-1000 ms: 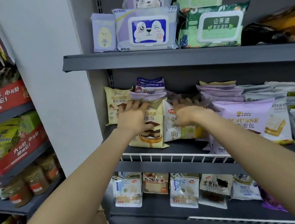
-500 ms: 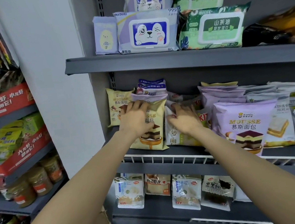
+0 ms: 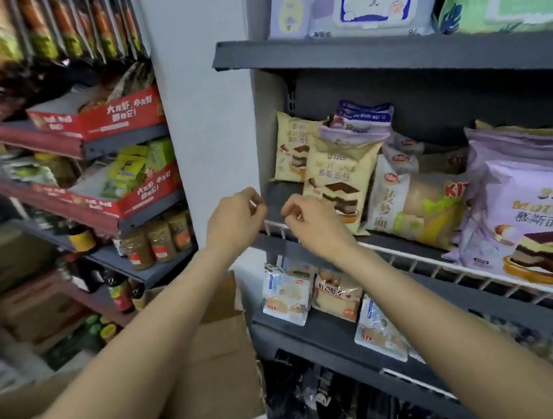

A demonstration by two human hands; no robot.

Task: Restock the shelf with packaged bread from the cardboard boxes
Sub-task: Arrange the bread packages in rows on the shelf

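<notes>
Cardboard box (image 3: 213,364) sits open at the bottom, contents not visible. Left hand (image 3: 235,222) and right hand (image 3: 311,224) are loosely curled and empty, in front of the white wire rail (image 3: 412,262) at the middle shelf (image 3: 392,241); 0.5 s ago both pressed on the packs. On that shelf, a cream bread pack (image 3: 339,185) leans upright; a purple pack (image 3: 538,224) reads "MOUSSE". View has swung left.
</notes>
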